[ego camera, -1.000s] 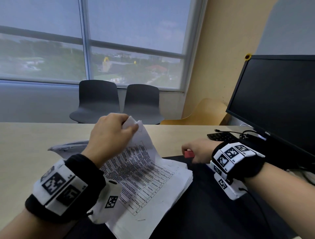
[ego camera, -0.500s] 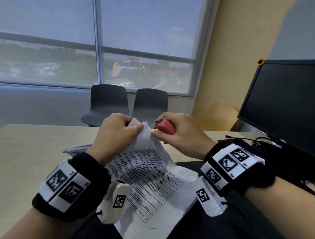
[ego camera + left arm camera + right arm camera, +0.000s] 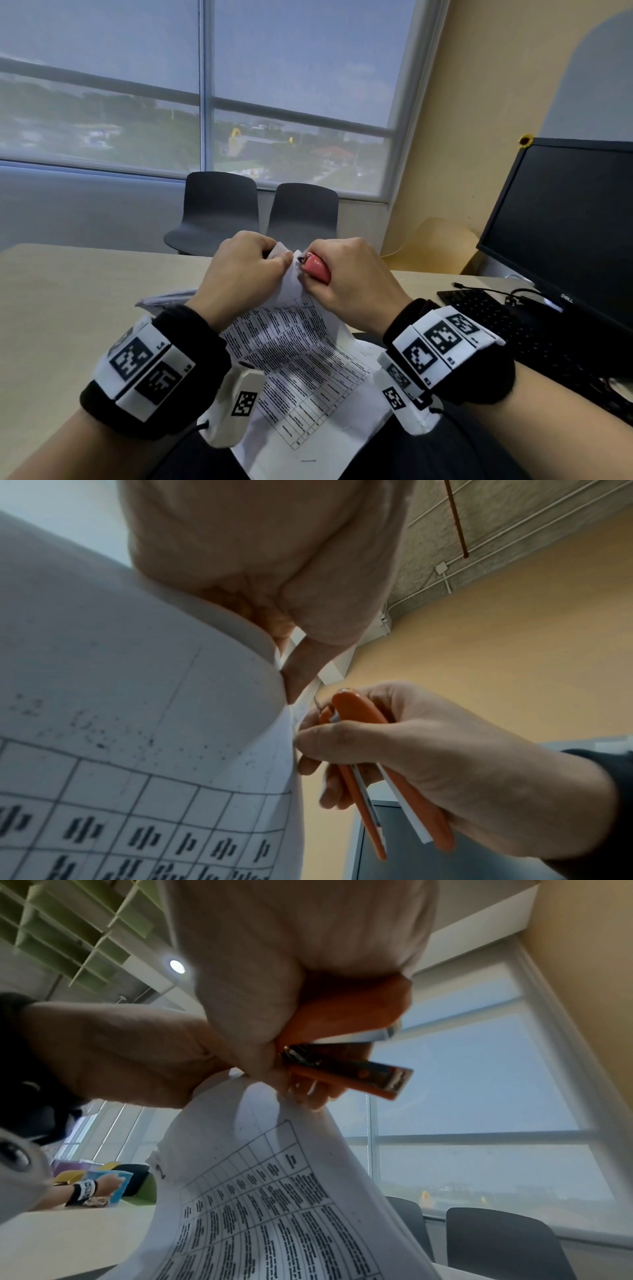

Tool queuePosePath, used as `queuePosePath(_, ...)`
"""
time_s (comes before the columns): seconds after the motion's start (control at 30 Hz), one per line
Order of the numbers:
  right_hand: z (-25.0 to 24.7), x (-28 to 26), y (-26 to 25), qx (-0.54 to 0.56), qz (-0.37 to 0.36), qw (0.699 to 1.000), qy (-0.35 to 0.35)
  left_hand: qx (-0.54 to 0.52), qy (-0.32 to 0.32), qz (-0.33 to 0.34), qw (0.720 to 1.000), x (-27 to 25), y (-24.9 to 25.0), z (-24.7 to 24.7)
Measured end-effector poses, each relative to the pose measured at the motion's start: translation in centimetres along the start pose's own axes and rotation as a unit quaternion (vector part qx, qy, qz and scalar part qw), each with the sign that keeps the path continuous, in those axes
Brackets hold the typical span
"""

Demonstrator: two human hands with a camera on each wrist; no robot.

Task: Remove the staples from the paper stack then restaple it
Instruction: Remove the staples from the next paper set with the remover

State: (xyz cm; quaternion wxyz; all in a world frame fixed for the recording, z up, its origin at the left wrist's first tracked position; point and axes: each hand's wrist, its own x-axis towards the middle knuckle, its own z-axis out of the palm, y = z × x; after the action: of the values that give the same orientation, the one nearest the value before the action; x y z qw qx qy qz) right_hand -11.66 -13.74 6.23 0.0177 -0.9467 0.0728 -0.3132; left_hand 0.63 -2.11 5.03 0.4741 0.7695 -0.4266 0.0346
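Observation:
A white paper stack [image 3: 301, 346] printed with a table curves up from the desk. My left hand [image 3: 248, 265] pinches its raised top corner between thumb and fingers, seen close in the left wrist view on the paper stack [image 3: 137, 696]. My right hand [image 3: 346, 277] grips a small orange-red stapler [image 3: 317, 269], whose narrow metal end touches that same corner beside my left thumb [image 3: 301, 669]. In the right wrist view the stapler [image 3: 346, 1007] has its wide mouth end pointing away from the paper stack [image 3: 274, 1204]. The staple itself is hidden.
A dark monitor [image 3: 565, 222] and a black keyboard [image 3: 493, 318] stand at the right on a black mat [image 3: 479, 455]. More papers [image 3: 164, 298] lie on the wooden table [image 3: 68, 291] behind my left wrist. Two dark chairs [image 3: 219, 205] face the window.
My right hand lifted the stapler off the desk and brought it left to the raised paper corner. My left hand kept pinching that corner and raised it a little.

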Motion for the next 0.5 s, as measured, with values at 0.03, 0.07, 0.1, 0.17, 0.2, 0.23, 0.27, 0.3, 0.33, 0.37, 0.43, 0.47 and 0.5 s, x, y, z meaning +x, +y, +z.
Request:
queuePosePath(0.03, 0.0, 0.0, 0.0, 0.001, 0.000, 1.000, 0.004, 0.003, 0.000, -0.001, 1.000, -0.1, 0.1, 0.0)
queuePosePath(0.07, 0.1, -0.1, 0.1, 0.005, 0.004, 1.000, 0.006, 0.004, 0.000, -0.003, 1.000, -0.1, 0.2, 0.0)
queuePosePath(0.1, 0.1, -0.1, 0.2, 0.010, 0.010, 1.000, 0.004, 0.003, 0.000, -0.003, 1.000, -0.2, 0.3, 0.0)
queuePosePath(0.17, 0.2, -0.1, 0.6, 0.020, 0.028, 0.999, -0.007, 0.001, -0.001, -0.005, 1.000, -0.3, 0.4, 0.0)
queuePosePath(0.2, 0.2, -0.2, 0.8, 0.023, 0.038, 0.999, -0.016, -0.001, -0.006, -0.003, 1.000, -0.3, 0.3, 0.0)
queuePosePath(0.23, 0.2, -0.3, 1.1, 0.024, 0.048, 0.998, -0.026, -0.001, -0.015, 0.004, 1.000, -0.4, 0.2, 0.0)
queuePosePath(0.27, 0.3, -0.5, 1.4, 0.024, 0.057, 0.997, -0.036, 0.002, -0.027, 0.014, 1.000, -0.5, 0.2, 0.0)
queuePosePath(0.3, 0.2, -0.6, 1.6, 0.026, 0.065, 0.996, -0.047, 0.010, -0.038, 0.026, 0.999, -0.6, 0.2, 0.0)
queuePosePath(0.33, 0.1, -0.8, 1.8, 0.029, 0.075, 0.995, -0.060, 0.025, -0.047, 0.036, 0.998, -0.8, 0.3, 0.0)
queuePosePath(0.37, 0.0, -0.9, 2.0, 0.029, 0.084, 0.993, -0.080, 0.045, -0.053, 0.044, 0.997, -0.9, 0.3, 0.1)
queuePosePath(0.43, -0.4, -1.3, 2.2, 0.020, 0.091, 0.985, -0.146, 0.075, -0.049, 0.054, 0.995, -0.9, 0.3, 0.4)
queuePosePath(0.47, -0.5, -1.7, 2.0, 0.019, 0.094, 0.977, -0.192, 0.079, -0.038, 0.055, 0.995, -0.9, 0.1, 0.4)
queuePosePath(0.5, -0.6, -2.2, 1.8, 0.023, 0.091, 0.965, -0.243, 0.075, -0.027, 0.054, 0.995, -0.9, 0.0, 0.4)
